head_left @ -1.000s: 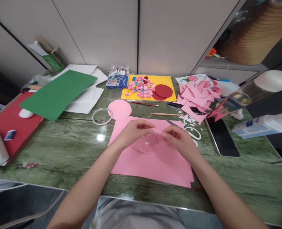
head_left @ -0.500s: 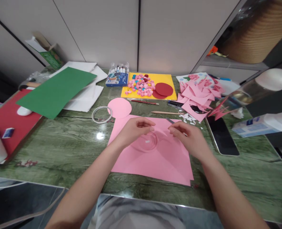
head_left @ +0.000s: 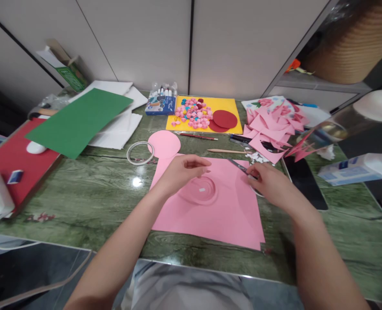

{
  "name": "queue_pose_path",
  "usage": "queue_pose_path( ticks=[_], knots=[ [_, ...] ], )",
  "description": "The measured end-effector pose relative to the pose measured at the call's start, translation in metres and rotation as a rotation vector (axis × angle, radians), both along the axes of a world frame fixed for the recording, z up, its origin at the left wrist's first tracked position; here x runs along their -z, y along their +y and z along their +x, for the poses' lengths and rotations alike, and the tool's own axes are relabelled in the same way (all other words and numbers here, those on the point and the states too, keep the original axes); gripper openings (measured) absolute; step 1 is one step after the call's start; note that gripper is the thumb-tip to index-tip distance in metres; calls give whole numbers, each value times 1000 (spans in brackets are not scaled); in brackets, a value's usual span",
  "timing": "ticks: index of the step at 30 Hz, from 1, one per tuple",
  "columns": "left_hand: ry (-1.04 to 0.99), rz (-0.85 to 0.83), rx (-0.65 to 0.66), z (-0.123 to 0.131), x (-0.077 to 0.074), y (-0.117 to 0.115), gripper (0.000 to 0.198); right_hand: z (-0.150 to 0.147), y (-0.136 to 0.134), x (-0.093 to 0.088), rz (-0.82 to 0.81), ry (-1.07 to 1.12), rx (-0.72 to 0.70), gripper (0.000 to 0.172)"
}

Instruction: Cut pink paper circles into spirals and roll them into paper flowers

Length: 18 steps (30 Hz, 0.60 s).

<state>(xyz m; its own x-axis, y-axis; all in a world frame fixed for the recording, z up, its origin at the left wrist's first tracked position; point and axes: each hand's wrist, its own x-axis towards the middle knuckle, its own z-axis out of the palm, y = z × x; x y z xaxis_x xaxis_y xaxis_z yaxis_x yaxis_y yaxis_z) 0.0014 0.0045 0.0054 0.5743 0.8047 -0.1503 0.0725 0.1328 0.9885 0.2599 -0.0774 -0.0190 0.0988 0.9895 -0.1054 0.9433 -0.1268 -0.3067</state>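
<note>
A large pink paper sheet (head_left: 232,219) lies in front of me. On it rests a clear round dish (head_left: 207,196) with a small white label. My left hand (head_left: 187,170) hovers at the dish's back left edge, fingers curved and parted from the thumb, holding nothing I can see. At the sheet's right side, my right hand (head_left: 268,181) grips a pair of scissors (head_left: 238,165); the blades point away to the left and the handles are partly hidden. A cut pink paper circle (head_left: 164,144) touches the sheet's back left corner.
Behind are a yellow sheet (head_left: 236,103) bearing small coloured balls and red circles, a pencil (head_left: 228,151) and pink paper scraps (head_left: 271,125). A phone (head_left: 307,183) and bottle (head_left: 355,170) stand right. Left are a tape roll (head_left: 140,153) and green sheet (head_left: 81,120).
My right hand has moved right and lower toward the scissors, and its fingers have closed on them. My left hand has stayed near the dish.
</note>
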Motion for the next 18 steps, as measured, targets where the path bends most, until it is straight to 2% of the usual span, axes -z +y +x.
queue_pose_path(
  ticks=[3, 5, 8, 10, 12, 14, 16, 18],
  knots=[
    [-26, -14, -13, -1, 1, 1, 23, -6, -1, -9, 69, 45, 51, 16],
    [-34, -16, -15, -2, 1, 1, 24, -18, -1, -16, 115, 159, 75, 17],
    [-41, -22, -19, 0, 1, 0, 24, -35, -4, -26, 142, 368, 11, 25],
    [-49, -30, -18, 1, 1, 0, 24, -40, -5, -29, 132, 385, -18, 27],
    [-54, -43, -15, 1, 3, 1, 24, -38, -6, -26, 122, 270, -30, 25],
    [-60, -54, -20, 1, 6, 2, 24, -31, -6, -19, 109, 42, -22, 22],
    [-67, -61, -36, 0, 8, 4, 23, -25, -5, -10, 88, -201, 45, 25],
    [-71, -64, -52, -1, 10, 4, 23, -20, -5, -3, 54, -286, 36, 27]
  ],
)
